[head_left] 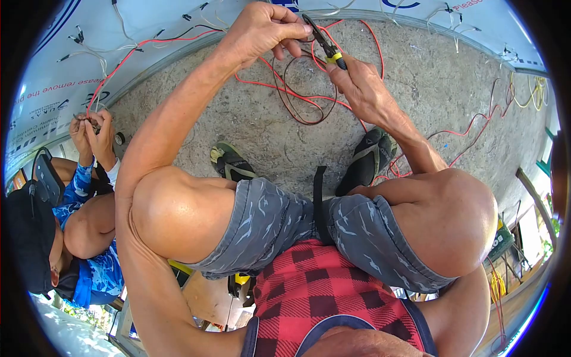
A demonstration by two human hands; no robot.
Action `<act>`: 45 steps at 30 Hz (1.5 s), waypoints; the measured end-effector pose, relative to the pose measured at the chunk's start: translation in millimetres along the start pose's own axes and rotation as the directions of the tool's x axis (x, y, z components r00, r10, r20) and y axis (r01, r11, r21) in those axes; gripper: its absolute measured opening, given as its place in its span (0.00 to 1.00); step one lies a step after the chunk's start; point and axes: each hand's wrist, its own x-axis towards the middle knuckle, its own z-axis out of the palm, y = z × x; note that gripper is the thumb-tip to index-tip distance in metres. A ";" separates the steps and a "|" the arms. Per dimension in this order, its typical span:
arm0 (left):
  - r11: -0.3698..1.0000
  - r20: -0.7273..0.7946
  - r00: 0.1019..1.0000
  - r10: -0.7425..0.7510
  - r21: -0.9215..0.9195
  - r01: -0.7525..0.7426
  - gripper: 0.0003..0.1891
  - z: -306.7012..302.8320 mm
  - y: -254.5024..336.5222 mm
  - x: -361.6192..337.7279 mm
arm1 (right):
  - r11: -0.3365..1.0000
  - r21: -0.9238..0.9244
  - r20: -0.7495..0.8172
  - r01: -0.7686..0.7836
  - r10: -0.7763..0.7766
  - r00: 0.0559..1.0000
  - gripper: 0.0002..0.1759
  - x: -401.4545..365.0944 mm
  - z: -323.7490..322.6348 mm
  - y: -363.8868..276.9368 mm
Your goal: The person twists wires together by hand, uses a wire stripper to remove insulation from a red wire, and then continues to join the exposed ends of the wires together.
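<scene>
Looking steeply down from the head, fisheye, past bent knees [178, 214] at the concrete floor [428, 77]. Facing forward toward the white panel [53, 65] along the top edge. Sitting close: left hand [262, 30] and right hand [363, 83] landing upper centre. Catching a co-worker [89, 238] at far left.

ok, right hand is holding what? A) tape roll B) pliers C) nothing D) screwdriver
B: the right hand grips yellow-handled pliers, with the tip at the wires pinched by the left hand.
</scene>
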 end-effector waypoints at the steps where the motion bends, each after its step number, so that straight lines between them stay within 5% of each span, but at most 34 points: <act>1: 1.000 0.010 1.000 -0.018 0.005 0.018 0.13 -1.2 1.1 1.9 | 1.000 0.009 -0.006 -0.001 0.001 1.000 0.20 -0.4 -1.5 -1.4; 8: 0.990 0.042 0.999 0.008 -0.139 -0.002 0.09 -4.2 -5.1 9.9 | 0.996 0.060 0.002 -0.068 0.068 0.998 0.21 -0.7 -7.1 -3.3; 14: 0.960 0.031 0.993 0.111 -0.260 -0.100 0.06 -6.8 -12.5 13.4 | 0.915 0.372 0.113 -0.158 0.124 0.986 0.26 3.0 -9.7 3.7; 19: 0.963 0.025 0.995 0.093 -0.258 -0.083 0.06 -7.3 -13.4 9.8 | 0.742 0.641 0.154 -0.196 0.126 0.980 0.24 0.5 -3.2 8.1; 23: 0.950 0.025 0.997 0.080 -0.304 -0.069 0.06 -8.4 -16.4 9.0 | 0.638 0.723 0.199 -0.263 0.173 0.965 0.23 0.4 -3.0 3.4; 25: 0.948 0.029 0.997 0.078 -0.311 -0.065 0.06 -9.1 -17.5 8.6 | 0.461 0.823 0.285 -0.332 0.170 0.943 0.22 0.2 -2.6 3.7; 29: 0.939 0.051 0.996 0.073 -0.339 -0.051 0.06 -11.0 -19.5 8.0 | 0.406 0.848 0.293 -0.341 0.178 0.939 0.22 -1.2 -3.3 0.9; 31: 0.940 0.052 0.995 0.088 -0.334 -0.066 0.07 -9.7 -21.1 7.1 | 0.248 0.895 0.344 -0.372 0.148 0.927 0.22 -1.1 -2.7 3.8; 32: 0.941 0.052 0.993 0.104 -0.329 -0.081 0.07 -9.4 -21.1 6.9 | 0.249 0.895 0.343 -0.370 0.147 0.928 0.22 -0.4 -4.9 4.1; 34: 0.966 0.051 0.996 0.073 -0.254 -0.058 0.08 -8.1 -18.6 8.2 | 0.510 0.789 0.320 -0.343 0.136 0.938 0.25 1.0 -11.5 3.3; 35: 0.983 0.048 0.998 0.040 -0.179 -0.031 0.08 -7.2 -16.6 8.0 | 0.510 0.789 0.320 -0.343 0.136 0.938 0.25 0.3 -12.8 3.4; 37: 0.998 0.063 0.996 0.060 -0.037 -0.058 0.09 -8.3 -9.4 8.8 | 0.728 0.582 0.315 -0.362 0.208 0.926 0.28 0.7 -17.6 4.4; 41: 0.968 -0.006 0.995 0.104 0.231 -0.100 0.11 -6.8 2.3 9.8 | 0.750 0.524 0.385 -0.404 0.215 0.898 0.30 -5.9 -27.9 10.8; 45: 0.993 -0.077 0.993 0.086 0.087 -0.079 0.11 -7.6 -0.3 13.8 | 0.742 0.576 0.412 -0.342 0.098 0.906 0.30 -16.7 -32.0 21.5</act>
